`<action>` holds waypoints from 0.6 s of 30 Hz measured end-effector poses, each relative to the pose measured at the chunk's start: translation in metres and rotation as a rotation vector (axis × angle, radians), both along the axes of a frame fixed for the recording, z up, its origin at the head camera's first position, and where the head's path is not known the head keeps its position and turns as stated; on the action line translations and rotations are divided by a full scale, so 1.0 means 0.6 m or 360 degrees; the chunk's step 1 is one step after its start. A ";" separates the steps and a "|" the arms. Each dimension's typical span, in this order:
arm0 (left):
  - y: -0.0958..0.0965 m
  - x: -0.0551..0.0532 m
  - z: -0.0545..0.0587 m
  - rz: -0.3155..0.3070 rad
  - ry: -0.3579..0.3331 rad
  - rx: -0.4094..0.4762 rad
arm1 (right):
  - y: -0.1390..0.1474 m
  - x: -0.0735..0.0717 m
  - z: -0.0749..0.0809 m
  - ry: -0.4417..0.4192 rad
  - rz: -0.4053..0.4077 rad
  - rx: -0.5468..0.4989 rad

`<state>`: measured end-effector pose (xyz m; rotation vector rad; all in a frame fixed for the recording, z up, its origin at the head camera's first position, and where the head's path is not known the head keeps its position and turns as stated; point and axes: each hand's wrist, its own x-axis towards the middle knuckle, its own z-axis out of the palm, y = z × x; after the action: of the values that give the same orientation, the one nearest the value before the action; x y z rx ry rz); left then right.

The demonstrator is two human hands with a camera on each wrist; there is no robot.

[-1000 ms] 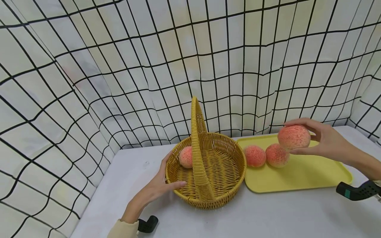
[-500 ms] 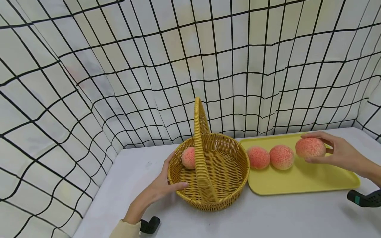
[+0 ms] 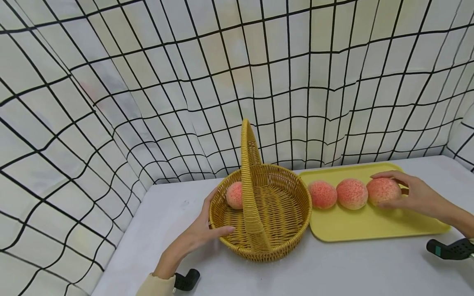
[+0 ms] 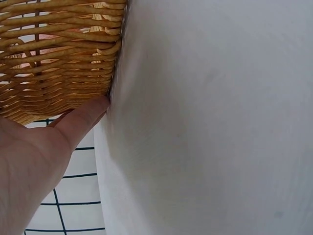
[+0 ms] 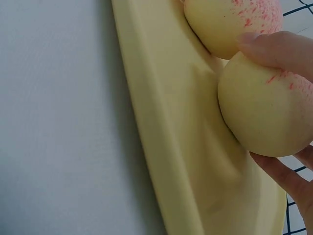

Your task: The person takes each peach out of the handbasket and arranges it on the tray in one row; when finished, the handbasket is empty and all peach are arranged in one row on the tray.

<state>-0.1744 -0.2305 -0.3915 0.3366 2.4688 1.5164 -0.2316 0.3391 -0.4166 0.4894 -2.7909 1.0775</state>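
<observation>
The left hand grips the left side of a wicker basket, its thumb over the rim and its fingers along the outer wall. Inside the basket, partly behind the tall handle, lies a pink peach. On the yellow tray, the right hand holds a peach between thumb and fingers. That peach sits at the right end of a row, against the middle peach; a further peach lies beside the basket. In the right wrist view the held peach shows its pale yellow side.
A white-covered table bears the basket and tray, which stand close side by side. Behind and to the left rises a white cloth wall with a black grid pattern. The basket's handle arches high over its opening.
The right hand has moved right and down, bringing its peach from above the tray down onto it, beside the other two. The left hand stays on the basket. The head view has shifted slightly.
</observation>
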 end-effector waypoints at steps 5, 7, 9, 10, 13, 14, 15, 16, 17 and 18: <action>0.001 -0.002 -0.001 0.0011 0.0000 -0.0017 | -0.001 -0.001 0.002 -0.0010 0.0007 -0.0012; 0.001 -0.002 -0.001 0.0010 0.0002 -0.0017 | -0.001 -0.002 0.003 -0.0020 0.0018 -0.0013; 0.000 -0.001 0.000 0.0004 0.0004 -0.0015 | -0.001 -0.003 0.003 -0.0014 0.0036 -0.0015; 0.000 -0.001 0.000 0.0000 0.0002 -0.0012 | -0.001 -0.003 0.003 -0.0011 0.0043 -0.0022; -0.001 0.000 0.001 -0.0007 0.0005 -0.0004 | 0.000 -0.002 0.004 -0.0019 0.0043 -0.0027; -0.001 0.000 0.000 -0.0008 0.0003 -0.0003 | 0.000 -0.001 0.005 -0.0024 0.0039 -0.0028; -0.001 -0.001 0.000 -0.0009 0.0002 -0.0001 | 0.001 -0.001 0.005 -0.0029 0.0033 -0.0030; -0.001 -0.001 -0.001 -0.0009 0.0000 0.0002 | 0.002 -0.001 0.005 -0.0034 0.0026 -0.0031; -0.001 -0.001 -0.001 -0.0009 0.0001 0.0005 | 0.003 -0.001 0.005 -0.0035 0.0021 -0.0029; -0.001 -0.001 -0.001 -0.0009 0.0001 0.0007 | 0.003 -0.001 0.005 -0.0032 0.0017 -0.0028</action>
<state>-0.1748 -0.2313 -0.3924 0.3448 2.4635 1.5197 -0.2324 0.3409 -0.4137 0.4944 -2.7970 1.1141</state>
